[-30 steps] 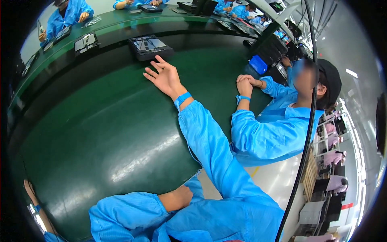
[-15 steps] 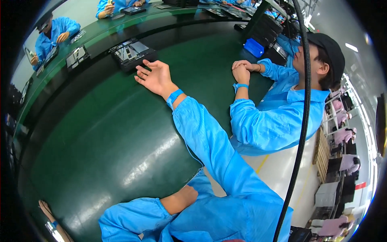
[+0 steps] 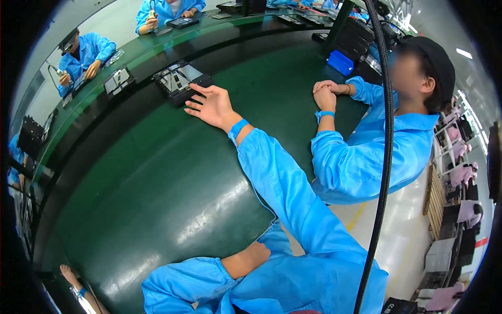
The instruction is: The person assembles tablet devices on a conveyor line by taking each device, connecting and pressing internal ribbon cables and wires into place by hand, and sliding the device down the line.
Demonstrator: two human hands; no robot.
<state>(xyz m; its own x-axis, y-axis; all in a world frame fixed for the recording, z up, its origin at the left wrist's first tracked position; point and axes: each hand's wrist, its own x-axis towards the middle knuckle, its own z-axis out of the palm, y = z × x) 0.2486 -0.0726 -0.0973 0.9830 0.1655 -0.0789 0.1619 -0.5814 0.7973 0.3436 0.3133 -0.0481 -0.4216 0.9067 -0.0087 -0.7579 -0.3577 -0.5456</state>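
Observation:
My right hand [image 3: 212,108] reaches out over the green table, palm turned partly up, fingers spread and holding nothing. Its fingertips are at the near edge of a black tray-like case [image 3: 180,82] with flat silver and dark electronic parts in it; whether they touch it I cannot tell. A blue band circles my right wrist, and a thin blue cord hangs along the sleeve. My left hand [image 3: 252,260] rests bent close to my body at the table's near edge, its fingers hidden from sight.
A co-worker in blue sits at the right with hands clasped on the table [image 3: 157,183]. Behind those hands are a blue box [image 3: 340,63] and stacked black trays [image 3: 350,39]. A black cable [image 3: 387,131] hangs down in front. Another person's hand [image 3: 69,275] lies at lower left.
The whole view has shifted, so the scene sits slightly further right and lower. My right hand stays by the black case, its fingers a little changed in pose.

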